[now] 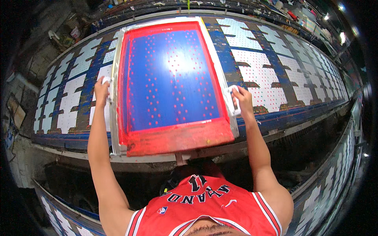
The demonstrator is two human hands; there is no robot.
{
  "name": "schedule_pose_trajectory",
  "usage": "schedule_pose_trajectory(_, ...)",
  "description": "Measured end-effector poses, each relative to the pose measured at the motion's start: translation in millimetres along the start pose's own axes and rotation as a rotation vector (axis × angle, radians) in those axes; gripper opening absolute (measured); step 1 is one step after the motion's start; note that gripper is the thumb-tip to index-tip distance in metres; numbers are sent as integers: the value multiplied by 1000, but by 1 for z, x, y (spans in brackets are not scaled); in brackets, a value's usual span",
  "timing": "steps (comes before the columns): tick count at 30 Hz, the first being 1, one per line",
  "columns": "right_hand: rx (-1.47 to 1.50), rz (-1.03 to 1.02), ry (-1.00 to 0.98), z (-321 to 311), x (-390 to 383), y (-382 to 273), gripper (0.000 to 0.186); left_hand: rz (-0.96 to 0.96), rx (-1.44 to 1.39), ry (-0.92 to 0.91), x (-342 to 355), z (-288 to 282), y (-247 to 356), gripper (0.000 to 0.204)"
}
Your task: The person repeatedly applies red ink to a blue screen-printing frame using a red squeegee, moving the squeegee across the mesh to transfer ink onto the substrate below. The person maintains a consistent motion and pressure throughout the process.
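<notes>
1. Left hand point(101, 90) curls round a white handle point(106, 80) on the printing screen's point(169, 78) left side; the right hand point(243, 101) has its fingers hooked on the matching handle point(233, 87) at its right side.
2. Between both hands, the printing screen extends over the long table point(275, 115); whether it touches anything beneath cannot be told.
3. Just right of the screen, a white panel point(260, 74) carries bold red dots, so that colour looks done there.
4. Left of the screen, white panels point(73, 98) show only faint dots; red seems left to add.
5. Farther right of the screen, more panels point(297, 78) bear dots, the most distant too small to judge.
</notes>
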State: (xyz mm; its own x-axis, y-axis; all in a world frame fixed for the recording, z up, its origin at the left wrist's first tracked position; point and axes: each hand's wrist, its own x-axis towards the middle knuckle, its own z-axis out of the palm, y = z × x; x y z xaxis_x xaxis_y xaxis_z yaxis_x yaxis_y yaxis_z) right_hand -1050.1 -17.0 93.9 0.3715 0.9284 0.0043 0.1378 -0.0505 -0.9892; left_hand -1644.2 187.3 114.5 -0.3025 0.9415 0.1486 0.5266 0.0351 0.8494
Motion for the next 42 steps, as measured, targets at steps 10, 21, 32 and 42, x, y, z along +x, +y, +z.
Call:
schedule_pose_trajectory(10,-2,-4,121,18,24,44,40,-52,-139,14,38,55,-21,53)
schedule_pose_trajectory(21,-6,69,133,3,1,77,39,-84,-218,-21,2,78,-47,51)
schedule_pose_trajectory(32,-16,130,152,-8,-2,93,44,-129,-251,-46,-21,86,-54,48)
schedule_pose_trajectory(42,-54,95,74,-4,3,86,37,-152,-267,-27,-23,78,-69,48)
